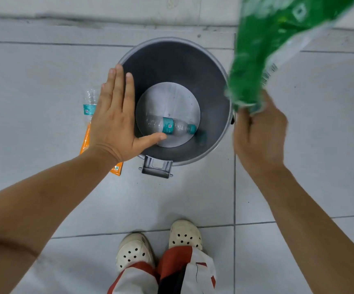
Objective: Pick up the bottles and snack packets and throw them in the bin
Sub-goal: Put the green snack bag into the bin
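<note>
Two bare forearms reach out from the viewer toward a round grey bin [218, 85] on pale floor tiles [34, 66]. Over the bin's left rim, the left hand [114, 122] hovers flat, fingers spread, holding nothing. Just outside the bin's right rim, the right hand [258, 132] is fisted around the bottom of a crinkly green snack packet [263, 54], blurred, rising above the bin's right edge. One clear bottle with a teal label [169, 126] lies inside on the bin's bottom. Left of the bin, another clear bottle [89, 102] and an orange packet [86, 139] lie on the floor. Released here, the light packet would likely flutter outside the rim
</note>
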Demonstrator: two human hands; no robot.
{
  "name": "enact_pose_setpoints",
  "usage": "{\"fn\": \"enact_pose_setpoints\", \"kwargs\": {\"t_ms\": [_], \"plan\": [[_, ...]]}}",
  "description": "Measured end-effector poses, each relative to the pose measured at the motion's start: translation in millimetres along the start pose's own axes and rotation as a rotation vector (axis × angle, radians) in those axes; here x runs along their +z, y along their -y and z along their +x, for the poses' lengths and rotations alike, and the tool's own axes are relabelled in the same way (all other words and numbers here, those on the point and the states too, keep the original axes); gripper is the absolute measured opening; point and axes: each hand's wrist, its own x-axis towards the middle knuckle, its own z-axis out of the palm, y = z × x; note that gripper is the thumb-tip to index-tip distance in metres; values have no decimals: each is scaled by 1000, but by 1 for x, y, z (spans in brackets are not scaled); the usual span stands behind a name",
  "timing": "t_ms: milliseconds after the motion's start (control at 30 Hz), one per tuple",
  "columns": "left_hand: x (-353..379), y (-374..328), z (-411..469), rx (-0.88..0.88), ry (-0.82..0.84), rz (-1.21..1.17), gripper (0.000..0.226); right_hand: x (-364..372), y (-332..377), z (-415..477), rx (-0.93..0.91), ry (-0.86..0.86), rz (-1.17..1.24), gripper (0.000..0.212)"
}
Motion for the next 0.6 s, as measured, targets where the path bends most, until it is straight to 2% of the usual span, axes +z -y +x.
{"fn": "enact_pose_setpoints", "kwargs": {"t_ms": [33, 100, 200, 267, 333, 400, 467, 600], "plan": [[1, 1, 0, 9, -2, -3, 122, 6, 10, -1, -88, 67, -28, 46], [2, 2, 2, 16, 20, 12, 125, 23, 20, -1, -163, 309, -128, 67], [4, 4, 3, 22, 19, -2, 129, 51, 12, 0, -86, 644, -325, 72], [3, 2, 2, 24, -12, -34, 130, 64, 6, 1, -47, 752, -411, 68], [2, 1, 1, 23, -28, -49, 131, 74, 1, 6, -4, 781, -443, 64], [1, 0, 0, 18, -22, -52, 131, 86, -2, 13, 38, 840, -493, 52], [0, 0, 1, 11, -7, -38, 132, 101, -5, 17, 86, 983, -566, 45], [-1, -1, 0, 9, -2, -26, 133, 115, -5, 13, 123, 1262, -608, 65]]}}
